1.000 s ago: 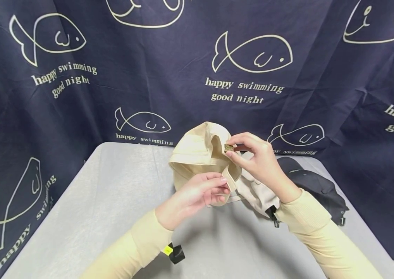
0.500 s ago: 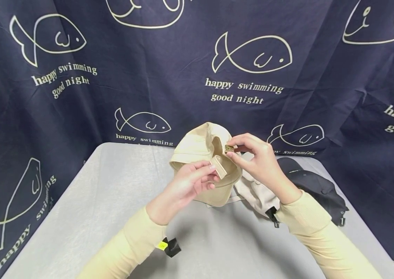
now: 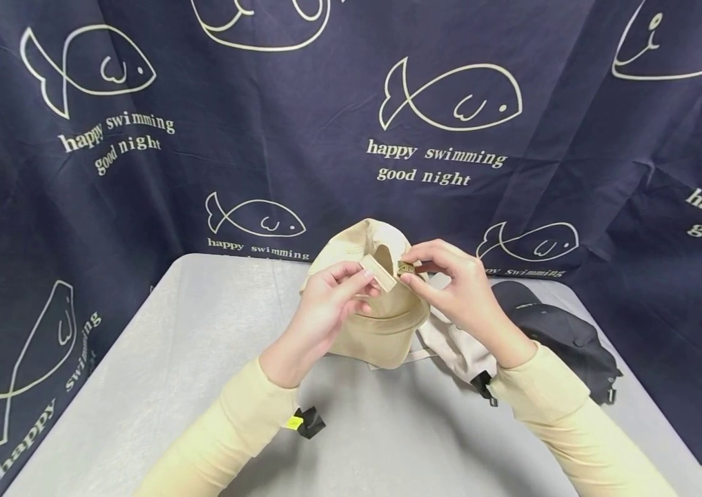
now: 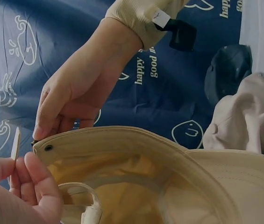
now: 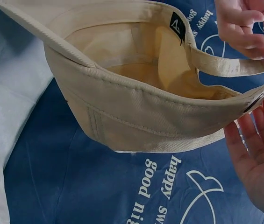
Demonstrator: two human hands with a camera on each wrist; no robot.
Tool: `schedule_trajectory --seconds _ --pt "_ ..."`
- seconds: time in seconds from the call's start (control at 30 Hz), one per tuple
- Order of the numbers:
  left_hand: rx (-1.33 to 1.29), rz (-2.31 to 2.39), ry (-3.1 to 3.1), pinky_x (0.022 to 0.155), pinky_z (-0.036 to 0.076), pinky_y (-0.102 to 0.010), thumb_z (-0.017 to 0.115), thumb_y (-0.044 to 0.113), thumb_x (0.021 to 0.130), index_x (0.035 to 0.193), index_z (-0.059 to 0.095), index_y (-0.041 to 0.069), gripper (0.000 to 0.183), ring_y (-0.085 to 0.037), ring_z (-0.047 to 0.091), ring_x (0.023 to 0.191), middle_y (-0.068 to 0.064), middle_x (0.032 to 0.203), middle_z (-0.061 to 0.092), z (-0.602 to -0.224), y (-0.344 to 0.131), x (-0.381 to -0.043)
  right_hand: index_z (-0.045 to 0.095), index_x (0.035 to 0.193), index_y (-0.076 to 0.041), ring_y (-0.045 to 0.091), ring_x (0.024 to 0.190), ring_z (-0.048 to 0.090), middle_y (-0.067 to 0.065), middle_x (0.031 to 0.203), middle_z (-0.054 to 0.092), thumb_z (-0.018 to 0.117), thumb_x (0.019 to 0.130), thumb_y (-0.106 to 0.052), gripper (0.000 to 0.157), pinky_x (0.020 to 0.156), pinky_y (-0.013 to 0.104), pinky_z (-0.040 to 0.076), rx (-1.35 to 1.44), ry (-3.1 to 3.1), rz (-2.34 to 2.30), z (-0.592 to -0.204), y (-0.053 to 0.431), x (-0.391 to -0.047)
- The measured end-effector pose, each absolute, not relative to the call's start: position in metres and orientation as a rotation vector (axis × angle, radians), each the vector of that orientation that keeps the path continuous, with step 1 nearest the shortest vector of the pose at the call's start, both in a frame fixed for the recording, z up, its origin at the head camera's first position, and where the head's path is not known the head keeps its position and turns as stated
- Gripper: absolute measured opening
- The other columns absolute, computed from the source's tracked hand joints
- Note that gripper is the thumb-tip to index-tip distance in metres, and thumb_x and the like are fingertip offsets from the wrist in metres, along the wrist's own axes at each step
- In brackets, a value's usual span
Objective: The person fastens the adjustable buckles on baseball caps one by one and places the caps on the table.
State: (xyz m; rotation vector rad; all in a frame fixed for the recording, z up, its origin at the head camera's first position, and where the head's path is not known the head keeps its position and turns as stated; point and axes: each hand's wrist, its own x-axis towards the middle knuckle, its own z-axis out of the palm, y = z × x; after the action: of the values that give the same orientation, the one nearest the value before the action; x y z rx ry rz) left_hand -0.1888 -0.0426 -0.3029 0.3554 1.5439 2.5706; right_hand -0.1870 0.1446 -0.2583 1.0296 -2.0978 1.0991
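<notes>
A beige baseball cap [image 3: 382, 338] is held up above the table, its brim toward the front and its back opening facing up. My left hand [image 3: 319, 310] pinches the loose adjusting strap [image 3: 378, 273] between thumb and fingers. On the other side of the opening, my right hand [image 3: 459, 283] pinches the cap's edge at the small brass-coloured buckle [image 3: 406, 268]. The strap end and the buckle are close but apart. In the right wrist view the strap [image 5: 234, 66] runs from the cap's rim to the left hand [image 5: 248, 28]; a dark label [image 5: 177, 27] shows inside.
To the right lie a pale cap [image 3: 459, 345] and a black cap [image 3: 562, 331] on the grey table [image 3: 201, 331]. A dark curtain [image 3: 326, 138] with fish drawings hangs behind. A black piece with a yellow tag [image 3: 309, 422] shows beside the left sleeve.
My left hand has moved up and left, bringing the strap from below the opening to level with the buckle. The right hand stays nearly in place, still pinching the buckle's edge.
</notes>
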Motion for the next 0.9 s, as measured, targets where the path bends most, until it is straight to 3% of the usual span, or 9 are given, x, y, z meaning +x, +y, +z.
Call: schedule_trajectory --seconds 0.2,0.9 --pt "0.279 2.668 1.654 0.049 0.049 -0.02 0.062 0.001 0.087 0.085 0.059 0.003 0.004 -0.009 0.063 0.063 -0.001 0.071 0.063 -0.299 -0.038 -0.19 0.065 0.088 0.007 0.024 0.081 0.064 0.017 0.091 0.066 0.074 0.071 0.013 0.021 0.071 0.035 0.056 1.02 -2.099 1.089 -0.257 0.142 -0.185" --pt "0.069 2.863 1.739 0.038 0.043 -0.017 0.065 -0.004 0.082 0.075 0.058 0.008 0.016 -0.008 0.059 0.055 0.0 0.063 0.061 -0.297 -0.029 -0.192 0.067 0.091 0.001 0.014 0.081 0.064 0.011 0.092 0.067 0.077 0.07 0.007 0.023 0.073 0.028 0.055 0.992 -2.102 1.061 -0.261 0.139 -0.186"
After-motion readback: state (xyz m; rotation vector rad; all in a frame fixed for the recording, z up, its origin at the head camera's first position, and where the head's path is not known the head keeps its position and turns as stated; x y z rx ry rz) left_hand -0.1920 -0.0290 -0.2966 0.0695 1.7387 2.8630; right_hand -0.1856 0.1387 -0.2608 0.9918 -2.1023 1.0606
